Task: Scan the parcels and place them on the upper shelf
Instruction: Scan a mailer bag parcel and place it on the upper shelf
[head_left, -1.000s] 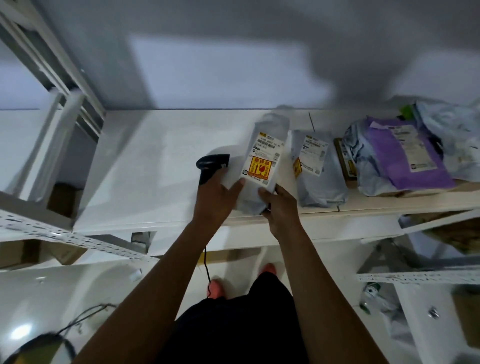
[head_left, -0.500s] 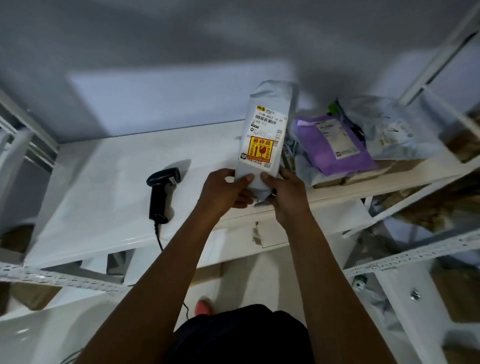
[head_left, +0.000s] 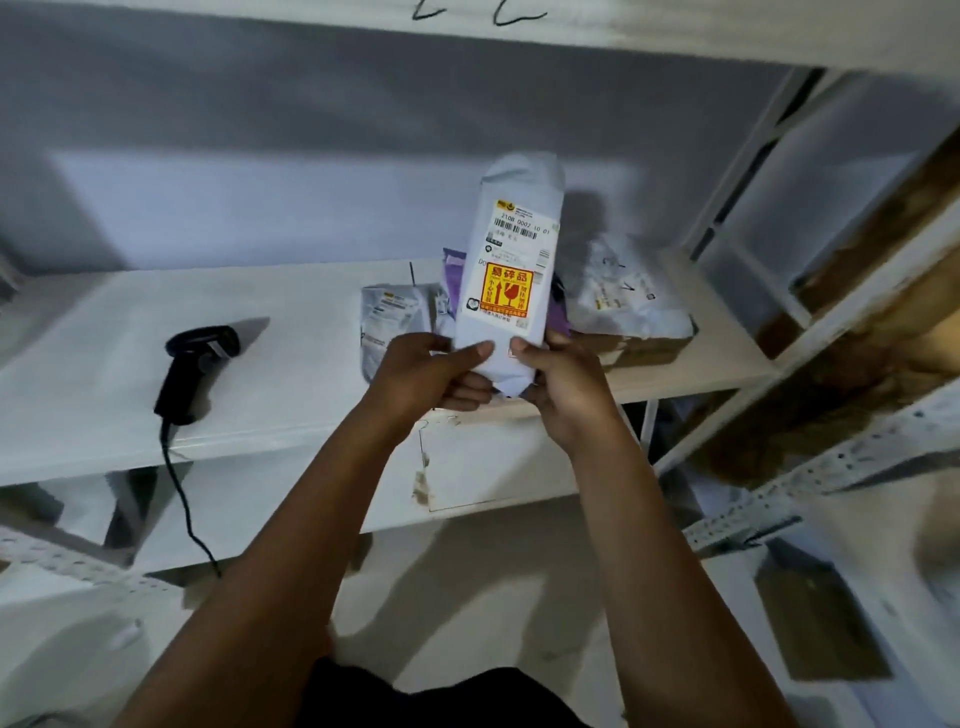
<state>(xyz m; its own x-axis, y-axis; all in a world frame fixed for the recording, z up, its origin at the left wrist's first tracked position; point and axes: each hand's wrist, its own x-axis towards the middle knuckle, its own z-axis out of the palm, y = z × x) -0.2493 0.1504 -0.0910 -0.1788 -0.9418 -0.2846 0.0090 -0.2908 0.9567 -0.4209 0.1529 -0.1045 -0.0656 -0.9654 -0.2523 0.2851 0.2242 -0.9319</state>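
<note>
The white shelf board (head_left: 311, 332) is flat, smooth painted sheet, and the upper shelf (head_left: 675, 31) runs above it. Over the board's front edge a long grey poly-bag parcel (head_left: 511, 234) stands upright. Its crinkled film looks soft, slippery and probably light. The left hand (head_left: 421, 374) and right hand (head_left: 566, 384) both pinch its bottom end, thumbs in front. A black plastic scanner (head_left: 195, 369) lies towards the board's left end. The yellow fragile sticker (head_left: 506, 291) suggests supporting it from beneath rather than squeezing.

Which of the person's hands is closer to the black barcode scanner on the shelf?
Left. The left hand grips the parcel right of the barcode scanner; the right hand grips it too, farther right.
</note>
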